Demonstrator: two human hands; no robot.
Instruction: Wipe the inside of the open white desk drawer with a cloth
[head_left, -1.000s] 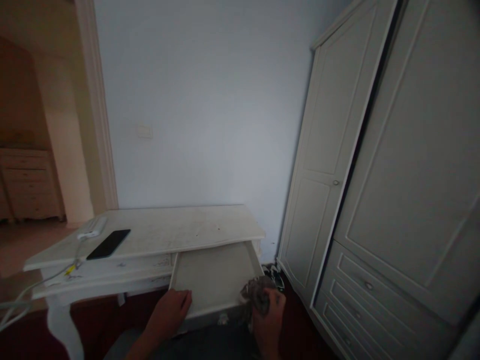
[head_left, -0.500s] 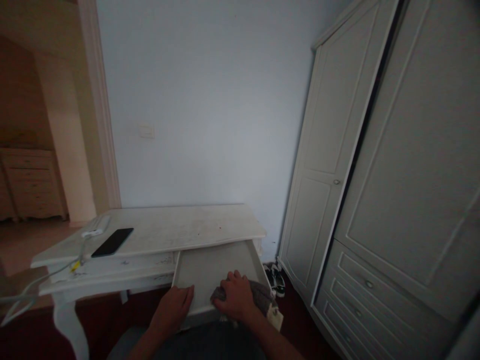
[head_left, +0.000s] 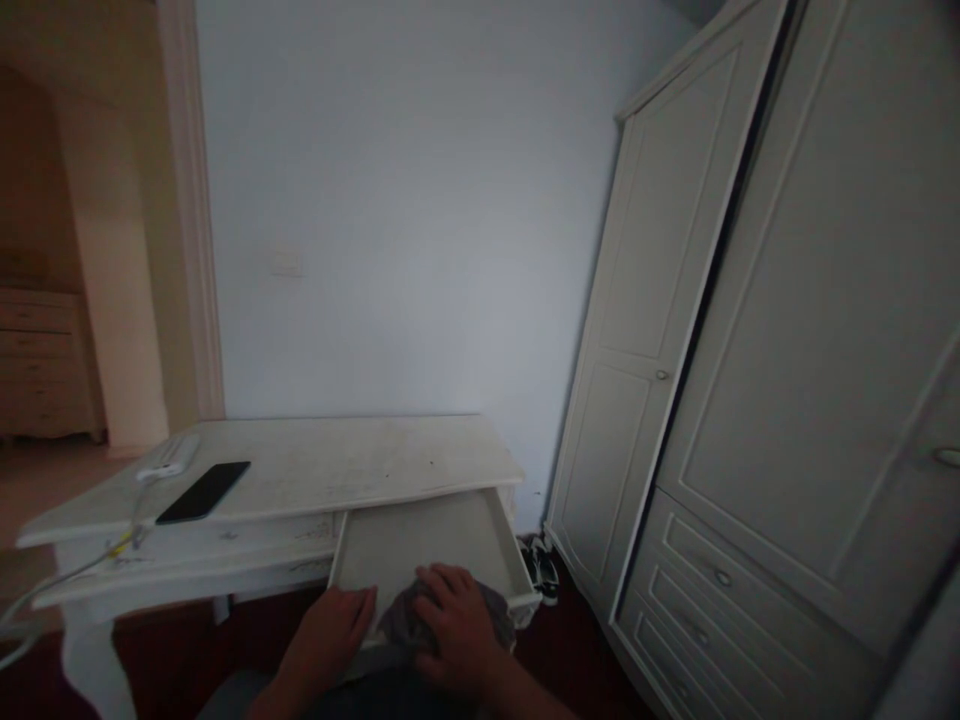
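Observation:
A pulled-out white drawer [head_left: 420, 540] juts from the desk in front of me. My left hand [head_left: 335, 628] holds its front left corner, thumb lying along the edge. A crumpled grey cloth [head_left: 403, 618] is bunched over the drawer's front edge. My right hand [head_left: 459, 622] presses down on it from above, fingers curled around part of the fabric. The palm and the underside of the cloth are hidden. Bare drawer bottom shows behind both hands.
On the white desk [head_left: 360, 455] lie a black phone [head_left: 204, 492] and a white power strip [head_left: 171, 458] with a cable. Dark sneakers [head_left: 541, 570] stand on the red floor by the drawer's right side. A white wardrobe [head_left: 622, 300] rises at the right.
My right hand and the cloth have moved left along the drawer front, away from its right corner. The pale tag no longer shows. My left hand stays at the corner.

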